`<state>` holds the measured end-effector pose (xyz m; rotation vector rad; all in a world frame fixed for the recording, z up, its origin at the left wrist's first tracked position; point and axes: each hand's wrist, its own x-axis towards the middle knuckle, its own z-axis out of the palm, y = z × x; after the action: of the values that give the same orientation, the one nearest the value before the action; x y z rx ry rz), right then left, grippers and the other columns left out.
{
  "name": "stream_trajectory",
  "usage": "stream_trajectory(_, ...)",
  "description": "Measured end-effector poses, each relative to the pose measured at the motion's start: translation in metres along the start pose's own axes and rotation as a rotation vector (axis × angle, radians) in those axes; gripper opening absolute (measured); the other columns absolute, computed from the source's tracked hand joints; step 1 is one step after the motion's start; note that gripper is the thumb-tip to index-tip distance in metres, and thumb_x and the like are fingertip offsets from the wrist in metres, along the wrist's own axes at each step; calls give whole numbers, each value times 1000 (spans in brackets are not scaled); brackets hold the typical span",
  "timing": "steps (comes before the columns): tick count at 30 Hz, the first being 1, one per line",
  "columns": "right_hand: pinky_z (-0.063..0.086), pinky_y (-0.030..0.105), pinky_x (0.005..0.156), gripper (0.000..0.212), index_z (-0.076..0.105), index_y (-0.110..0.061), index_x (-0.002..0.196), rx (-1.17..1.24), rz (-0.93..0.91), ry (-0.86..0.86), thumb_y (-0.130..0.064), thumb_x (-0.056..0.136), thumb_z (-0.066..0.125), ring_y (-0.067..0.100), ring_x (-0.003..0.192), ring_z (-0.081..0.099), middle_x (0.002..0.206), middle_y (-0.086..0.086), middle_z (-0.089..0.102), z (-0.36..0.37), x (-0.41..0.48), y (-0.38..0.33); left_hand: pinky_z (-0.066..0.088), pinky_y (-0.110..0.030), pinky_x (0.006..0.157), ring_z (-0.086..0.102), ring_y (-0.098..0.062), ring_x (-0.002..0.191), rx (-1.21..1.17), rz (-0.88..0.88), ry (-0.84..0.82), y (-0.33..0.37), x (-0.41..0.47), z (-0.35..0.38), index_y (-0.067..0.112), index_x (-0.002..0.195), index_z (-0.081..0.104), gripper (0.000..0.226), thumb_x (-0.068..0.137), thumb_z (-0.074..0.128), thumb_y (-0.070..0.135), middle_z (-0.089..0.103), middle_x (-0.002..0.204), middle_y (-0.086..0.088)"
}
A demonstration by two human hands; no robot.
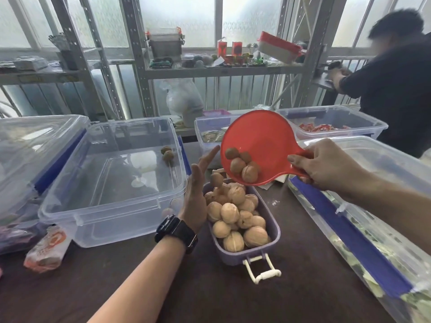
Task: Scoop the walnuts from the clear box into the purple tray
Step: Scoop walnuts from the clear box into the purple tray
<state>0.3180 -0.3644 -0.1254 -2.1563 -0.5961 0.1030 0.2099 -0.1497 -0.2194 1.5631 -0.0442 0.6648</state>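
My right hand (326,166) grips the handle of a red scoop (263,138), tilted over the far end of the purple tray (276,231). Several walnuts (243,166) lie at the scoop's lower lip, and one blurred walnut (217,179) is falling just below it. The tray is heaped with walnuts (233,215). My left hand (198,190), flat with fingers straight, stands upright against the tray's left side. The clear box (112,183) at left holds two walnuts (167,153) near its far right corner.
More clear boxes stand at far left (28,148), at right with a blue lid clip (363,220), and behind (335,120). A snack packet (46,250) lies front left. A person in dark clothes (396,85) stands at back right by metal shelving (210,68).
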Motion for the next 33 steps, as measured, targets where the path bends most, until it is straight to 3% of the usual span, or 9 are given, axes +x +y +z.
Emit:
stream_trajectory(2, 34, 15, 32, 32, 64, 1, 70, 2, 0, 5, -21, 93, 60, 6, 31, 44, 39, 0, 52, -1, 0, 2, 47, -11, 92, 56, 14, 109, -15, -15, -3, -2, 2, -1, 26, 145, 46, 98, 75, 20, 89, 58, 126, 14)
stream_trajectory(8, 33, 19, 33, 33, 65, -3, 69, 12, 38, 34, -25, 93, 60, 8, 31, 42, 40, 0, 52, -11, 1, 5, 25, -34, 116, 39, 3, 137, 20, -11, 24, -7, 3, -1, 23, 144, 49, 103, 74, 16, 91, 50, 146, 13)
stream_trajectory(10, 33, 19, 33, 35, 64, -3, 67, -2, 32, 44, -25, 94, 59, 8, 30, 42, 39, -1, 51, -15, 1, 5, 26, -31, 116, 38, 1, 139, 14, -15, 13, -7, 1, -2, 21, 145, 48, 104, 74, 17, 90, 48, 149, 10)
stream_trajectory(14, 35, 12, 33, 31, 67, -6, 69, -32, -2, 87, -23, 93, 60, 3, 31, 47, 39, -2, 55, -17, 1, 6, 39, -5, 96, 49, 7, 128, -43, -47, -27, -6, -3, -3, 19, 145, 47, 104, 74, 21, 90, 55, 140, 13)
stream_trajectory(17, 35, 11, 33, 29, 68, -9, 67, -32, -17, 106, -23, 92, 61, 3, 31, 49, 39, -3, 56, -19, 1, 6, 51, -6, 74, 65, 12, 86, -79, -80, -49, -5, -2, -2, 18, 142, 49, 103, 72, 24, 89, 64, 111, 11)
stream_trajectory(22, 36, 11, 33, 28, 68, -11, 68, -28, -21, 117, -24, 92, 62, 3, 30, 50, 39, -4, 58, -21, -1, 5, 53, -19, 55, 64, -2, 67, 25, -144, -34, 5, 10, -1, 15, 122, 61, 103, 67, 21, 92, 61, 115, -10)
stream_trajectory(28, 39, 11, 35, 25, 68, -14, 70, -19, -5, 105, -24, 92, 62, 3, 33, 53, 42, -3, 60, -22, -2, 4, 49, -60, 92, 63, -24, 97, 255, -229, 28, 8, 20, -4, 24, 116, 65, 77, 89, 3, 62, 67, 105, 0)
stream_trajectory(30, 39, 11, 35, 24, 68, -15, 71, -27, -6, 105, -25, 92, 62, 3, 33, 53, 42, -4, 61, -22, -2, 3, 50, -57, 92, 63, -21, 104, 271, -234, 21, 8, 22, -4, 27, 118, 63, 79, 88, 2, 67, 68, 106, 1)
stream_trajectory(33, 38, 9, 35, 25, 68, -15, 71, -75, -22, 100, -24, 92, 61, 3, 33, 54, 42, -5, 60, -21, -3, 2, 46, -28, 83, 57, -1, 103, 283, -253, -21, 7, 25, -6, 28, 129, 57, 109, 65, -2, 93, 68, 109, 0)
